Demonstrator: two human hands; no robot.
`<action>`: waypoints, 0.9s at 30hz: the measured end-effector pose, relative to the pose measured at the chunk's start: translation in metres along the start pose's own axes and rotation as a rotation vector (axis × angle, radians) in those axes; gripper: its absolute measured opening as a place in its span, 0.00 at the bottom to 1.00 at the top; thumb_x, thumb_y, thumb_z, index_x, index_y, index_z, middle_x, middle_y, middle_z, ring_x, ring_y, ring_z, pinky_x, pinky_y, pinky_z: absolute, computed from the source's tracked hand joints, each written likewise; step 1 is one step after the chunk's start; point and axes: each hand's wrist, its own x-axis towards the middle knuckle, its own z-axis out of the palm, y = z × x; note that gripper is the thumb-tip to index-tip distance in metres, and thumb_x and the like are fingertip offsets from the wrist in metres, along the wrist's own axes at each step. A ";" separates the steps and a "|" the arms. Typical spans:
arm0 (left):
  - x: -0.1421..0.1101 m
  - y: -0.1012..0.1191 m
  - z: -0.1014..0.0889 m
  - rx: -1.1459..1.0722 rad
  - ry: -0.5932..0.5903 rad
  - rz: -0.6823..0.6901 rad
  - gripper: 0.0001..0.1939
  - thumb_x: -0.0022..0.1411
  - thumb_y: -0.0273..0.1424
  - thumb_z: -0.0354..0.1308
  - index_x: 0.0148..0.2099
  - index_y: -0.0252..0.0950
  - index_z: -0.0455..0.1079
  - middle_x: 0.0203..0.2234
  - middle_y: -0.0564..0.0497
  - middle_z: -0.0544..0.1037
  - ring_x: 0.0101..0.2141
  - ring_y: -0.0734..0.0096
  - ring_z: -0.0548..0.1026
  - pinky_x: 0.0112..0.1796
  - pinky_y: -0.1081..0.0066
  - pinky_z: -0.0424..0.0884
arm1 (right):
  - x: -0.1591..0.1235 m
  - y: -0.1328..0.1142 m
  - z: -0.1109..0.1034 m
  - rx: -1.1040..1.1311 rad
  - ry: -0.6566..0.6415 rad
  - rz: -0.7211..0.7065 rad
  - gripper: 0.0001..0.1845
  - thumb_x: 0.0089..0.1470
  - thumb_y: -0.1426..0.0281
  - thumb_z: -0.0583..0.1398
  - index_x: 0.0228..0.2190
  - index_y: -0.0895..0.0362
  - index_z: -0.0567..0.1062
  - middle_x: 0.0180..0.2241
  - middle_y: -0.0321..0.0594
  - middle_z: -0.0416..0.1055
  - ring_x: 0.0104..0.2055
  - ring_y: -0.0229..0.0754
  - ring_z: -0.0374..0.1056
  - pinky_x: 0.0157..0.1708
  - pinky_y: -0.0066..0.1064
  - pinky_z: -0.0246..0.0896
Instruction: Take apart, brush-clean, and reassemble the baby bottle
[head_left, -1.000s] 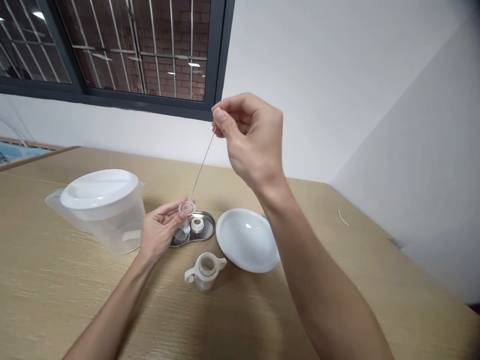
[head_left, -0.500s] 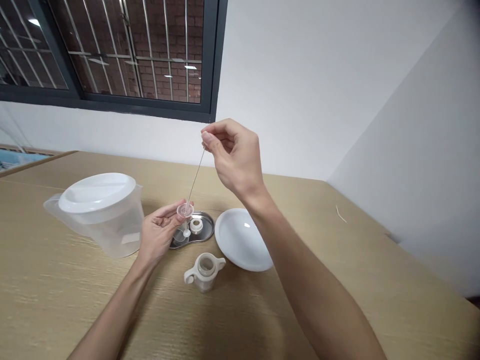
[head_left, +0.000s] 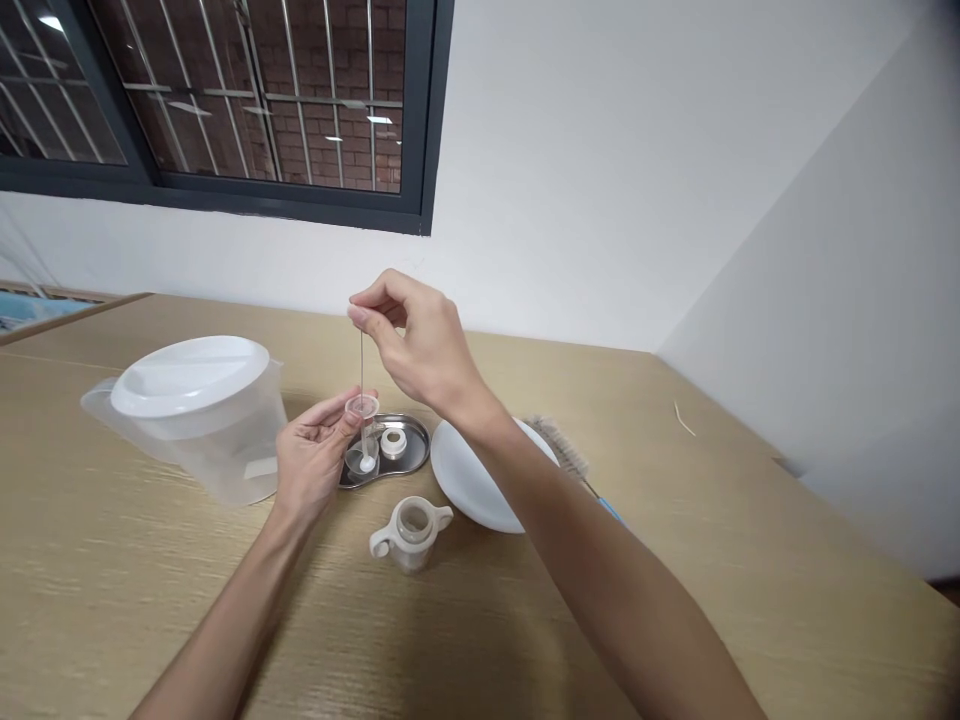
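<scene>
My left hand (head_left: 309, 455) pinches a clear round straw piece (head_left: 362, 407) by its rim, over the left end of a kidney-shaped steel tray (head_left: 412, 455). My right hand (head_left: 421, 340) is raised above it, thumb and fingertips closed on the top of a thin wire-like rod (head_left: 361, 362). The rod runs straight down into the middle of the clear piece; its lower end is hidden. A white ring (head_left: 394, 444) lies in the tray. Close in front stands a small clear cup (head_left: 412, 530) with two beige handles, its top uncovered.
Left of my hands stands a translucent pitcher (head_left: 225, 460) with a white lid. A white bowl (head_left: 476, 490) sits under my right forearm. Behind it lies a bristle brush (head_left: 559, 445) with a blue handle. A thin pale strip (head_left: 684, 420) lies at the right.
My right hand has moved left and somewhat down, so the rod now stands nearly upright instead of slanted. The bristle brush behind the bowl has come into view.
</scene>
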 end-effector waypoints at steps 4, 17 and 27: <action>0.000 -0.001 0.000 0.004 0.021 -0.016 0.25 0.51 0.37 0.75 0.50 0.33 0.79 0.43 0.42 0.85 0.41 0.66 0.83 0.46 0.70 0.79 | -0.003 0.009 0.009 0.053 -0.062 0.078 0.05 0.59 0.74 0.59 0.30 0.56 0.72 0.32 0.33 0.76 0.34 0.34 0.70 0.39 0.26 0.64; 0.009 0.000 0.001 -0.171 0.075 -0.011 0.19 0.48 0.32 0.77 0.43 0.33 0.81 0.34 0.45 0.86 0.33 0.73 0.84 0.38 0.78 0.80 | -0.042 0.033 0.033 0.023 -0.177 0.151 0.06 0.59 0.76 0.60 0.31 0.57 0.77 0.34 0.36 0.79 0.37 0.36 0.74 0.41 0.28 0.66; 0.006 -0.005 0.000 -0.116 0.019 -0.066 0.21 0.49 0.34 0.76 0.46 0.33 0.80 0.37 0.45 0.86 0.32 0.74 0.83 0.39 0.79 0.80 | -0.033 0.028 0.029 0.035 0.022 0.116 0.05 0.61 0.71 0.59 0.34 0.56 0.76 0.35 0.35 0.78 0.38 0.36 0.74 0.42 0.28 0.67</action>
